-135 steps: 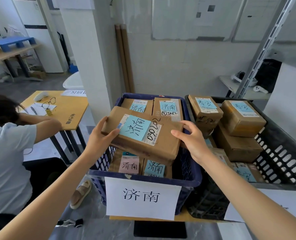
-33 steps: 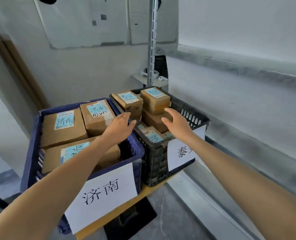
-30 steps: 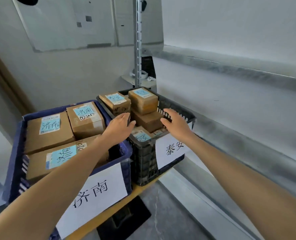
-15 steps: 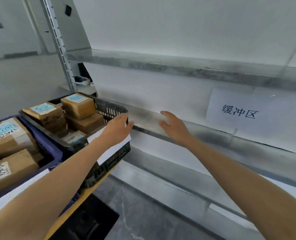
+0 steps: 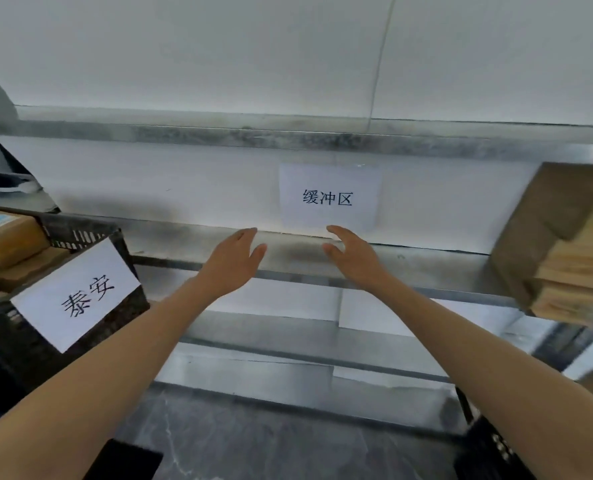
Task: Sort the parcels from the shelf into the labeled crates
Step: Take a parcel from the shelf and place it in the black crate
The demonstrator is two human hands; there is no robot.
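left hand (image 5: 234, 259): empty, fingers straight and together, thumb out; just below-left of the sign (image 5: 328, 197)
right hand (image 5: 352, 256): empty, fingers loosely spread; right under the sign, fingertips near its lower edge
hands: apart, palms roughly facing, nothing between them
shelf (image 5: 426, 263): metal board running under the sign
cardboard stack (image 5: 558, 244): on the shelf, well right of the sign; blurred, labels unreadable
black crate (image 5: 80, 233): far left of the sign, paper label 泰安 (image 5: 76, 292) on its front
parcel (image 5: 5, 237): in that crate, blue sticker on top
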